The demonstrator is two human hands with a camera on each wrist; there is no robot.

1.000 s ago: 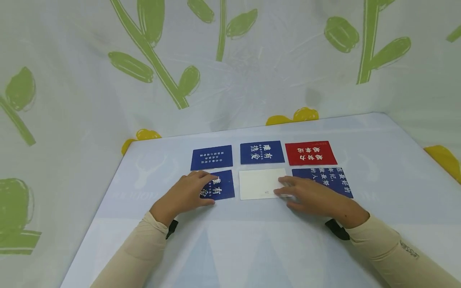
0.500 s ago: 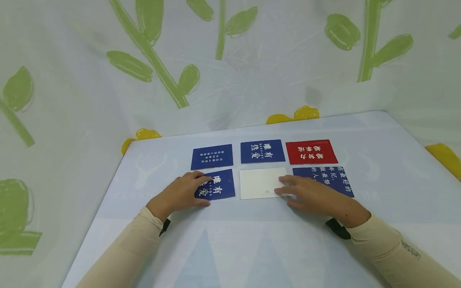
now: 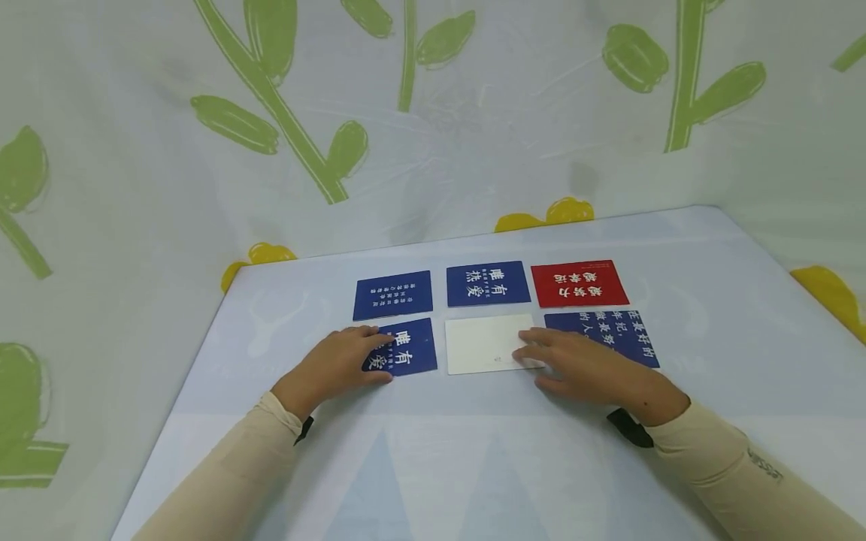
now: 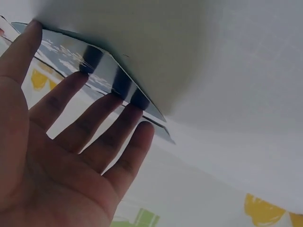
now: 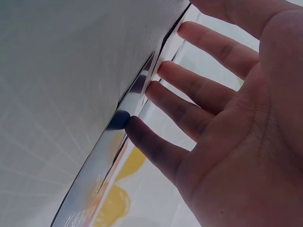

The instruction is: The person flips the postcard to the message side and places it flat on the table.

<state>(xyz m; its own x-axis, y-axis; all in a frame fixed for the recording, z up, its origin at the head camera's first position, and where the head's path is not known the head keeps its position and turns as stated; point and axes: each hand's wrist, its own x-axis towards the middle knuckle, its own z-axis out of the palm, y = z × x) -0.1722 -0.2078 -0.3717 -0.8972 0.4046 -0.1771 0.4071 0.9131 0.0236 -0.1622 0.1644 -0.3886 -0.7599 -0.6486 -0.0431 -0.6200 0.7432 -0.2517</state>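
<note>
Two rows of cards lie flat on a pale table. In the head view my left hand [image 3: 331, 366] rests over the left part of the near-left blue card [image 3: 416, 349], fingers spread. The left wrist view shows the fingertips [image 4: 81, 77] touching a glossy card surface. My right hand [image 3: 582, 367] reaches across the near-right blue card [image 3: 632, 338], with fingertips on the right side of a cream card [image 3: 480, 346]. In the right wrist view its fingers [image 5: 156, 142] are loosely extended and touch card surfaces. Neither palm holds anything.
Behind the near row lie a blue card [image 3: 392, 294], a second blue card [image 3: 489, 284] and a red card [image 3: 580, 284] with white lettering. A white curtain [image 3: 433, 165] with green leaves and yellow shapes hangs beyond the table's back edge.
My left hand has slid a little to the left, uncovering more of the near-left blue card. The right hand stays on the cream card. The whole head view has shifted slightly.
</note>
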